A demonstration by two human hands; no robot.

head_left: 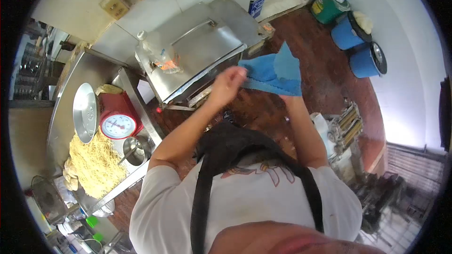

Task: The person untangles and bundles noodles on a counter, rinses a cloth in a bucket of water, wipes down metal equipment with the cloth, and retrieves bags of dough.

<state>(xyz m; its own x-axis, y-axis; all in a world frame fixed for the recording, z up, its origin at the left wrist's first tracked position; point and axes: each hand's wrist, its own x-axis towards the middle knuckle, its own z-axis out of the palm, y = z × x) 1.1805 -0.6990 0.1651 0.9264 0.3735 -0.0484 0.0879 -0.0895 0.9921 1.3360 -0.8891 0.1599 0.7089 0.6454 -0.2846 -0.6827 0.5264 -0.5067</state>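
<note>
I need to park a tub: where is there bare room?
On the steel lid, between bottle and right edge, and on the floor between blue cloth and blue buckets. The left counter is crowded with scale, pan, noodles and pot.

no readable text, the marks on the scale dial and bottle label too small

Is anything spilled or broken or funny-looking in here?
The big pile of yellow strands looks a bit funny: it's heaped loose on the counter by the red scale, with no bowl around it that I can see. Maybe that's on purpose. I can't see anything clearly spilled or broken.
</note>
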